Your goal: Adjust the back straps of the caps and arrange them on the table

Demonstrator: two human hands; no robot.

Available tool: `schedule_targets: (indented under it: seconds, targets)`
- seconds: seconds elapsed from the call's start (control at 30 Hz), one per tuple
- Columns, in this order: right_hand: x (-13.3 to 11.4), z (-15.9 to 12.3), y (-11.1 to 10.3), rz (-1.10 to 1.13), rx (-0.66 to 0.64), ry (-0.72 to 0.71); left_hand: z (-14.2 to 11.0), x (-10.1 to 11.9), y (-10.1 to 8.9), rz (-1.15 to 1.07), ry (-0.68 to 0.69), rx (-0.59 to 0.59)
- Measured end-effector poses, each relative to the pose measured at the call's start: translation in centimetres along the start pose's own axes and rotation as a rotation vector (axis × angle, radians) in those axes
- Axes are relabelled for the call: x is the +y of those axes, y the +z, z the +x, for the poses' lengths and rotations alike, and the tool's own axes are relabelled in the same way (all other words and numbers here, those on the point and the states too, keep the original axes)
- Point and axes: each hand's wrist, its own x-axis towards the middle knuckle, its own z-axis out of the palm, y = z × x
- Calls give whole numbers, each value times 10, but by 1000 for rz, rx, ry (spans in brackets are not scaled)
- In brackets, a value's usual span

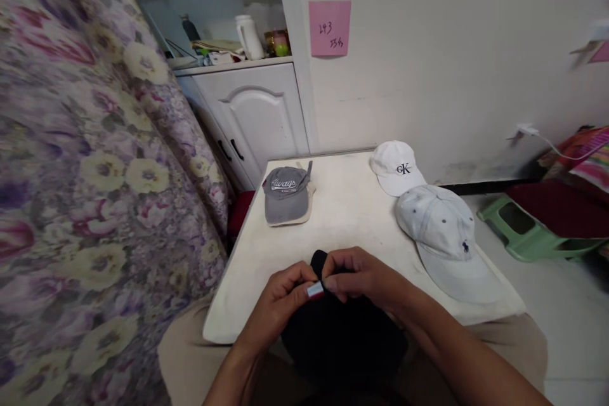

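A black cap (347, 342) lies over my lap at the near edge of the table, its strap end pointing away from me. My left hand (284, 301) pinches the strap on the left, beside a small white, blue and red tag (314, 290). Close against it, my right hand (361, 274) pinches the other side of the strap with thumb and forefinger. The fingers hide most of the strap's fastening. A grey cap (286, 196) with white lettering rests on the far left of the table, on top of a beige one.
On the right of the white table (342, 216) sit a white cap (398, 168) and a pale blue cap (442, 235). A floral curtain (104, 203) hangs at left, a cabinet (252, 111) stands behind, and a green stool (528, 235) is on the floor at right.
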Motion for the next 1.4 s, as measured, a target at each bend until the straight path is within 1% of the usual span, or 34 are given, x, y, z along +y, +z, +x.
schedule_targets:
  seconds: [0.2,0.43,0.57,0.77,0.97,1.13,1.2,1.4]
  targets:
    - [2,-1,3,136,0,71,-1,3,-1,60,19,-1]
    - [4,0,3,230,-6,115,0,2,2,41,19,14]
    - [7,1,4,280,0,103,0,1,2,32,7,25]
    - [14,2,11,385,35,94,-1,0,2,22,-10,7]
    - [13,-1,11,310,38,100,-2,0,3,9,-26,37]
    - [14,-2,9,413,3,145,-3,-2,2,-38,-70,30]
    - [14,-2,8,424,-3,142,-3,-1,3,-49,-81,26]
    - [11,-1,1,234,-40,44,0,3,8,-68,-76,5]
